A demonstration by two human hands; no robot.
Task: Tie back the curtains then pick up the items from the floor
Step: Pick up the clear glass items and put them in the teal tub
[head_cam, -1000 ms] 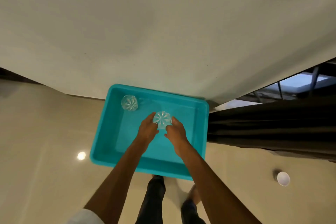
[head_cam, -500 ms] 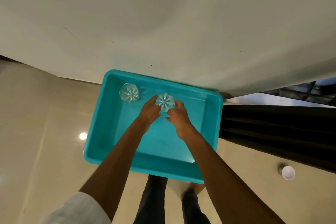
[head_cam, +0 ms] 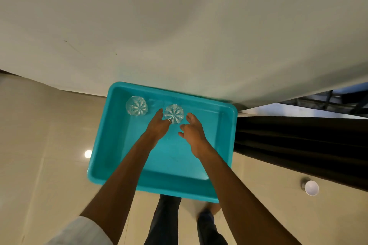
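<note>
Big pale wall [head_cam: 179, 26] fills the top half of my view, w/ tiled floor [head_cam: 39, 145] below it and a dark curtain [head_cam: 298, 145] bunched along the right side. The teal tub [head_cam: 225, 145] sits on the floor against the wall, right in front of my feet.

Both my arms reach down into the tub. Half a sec ago both hands were pinched round the second cut-glass cup, one on each side. Now that cup [head_cam: 173, 114] is standing in the tub near the far wall, just right of the first glass cup [head_cam: 136, 105], w/ a small gap between the two. My right hand [head_cam: 194, 131] has come off it: grip released, fingers spread, clear teal showing between fingertips and glass. My left hand [head_cam: 158, 126] is loosened too, fingers straight, though the ringed finger is right up against the cup's rim, so can't tell if it's touching or just next to it. Not grasping it either way.

Over on the right, a small white cup [head_cam: 311, 188] lies on the floor by the curtain hem, well apart from the tub.
</note>
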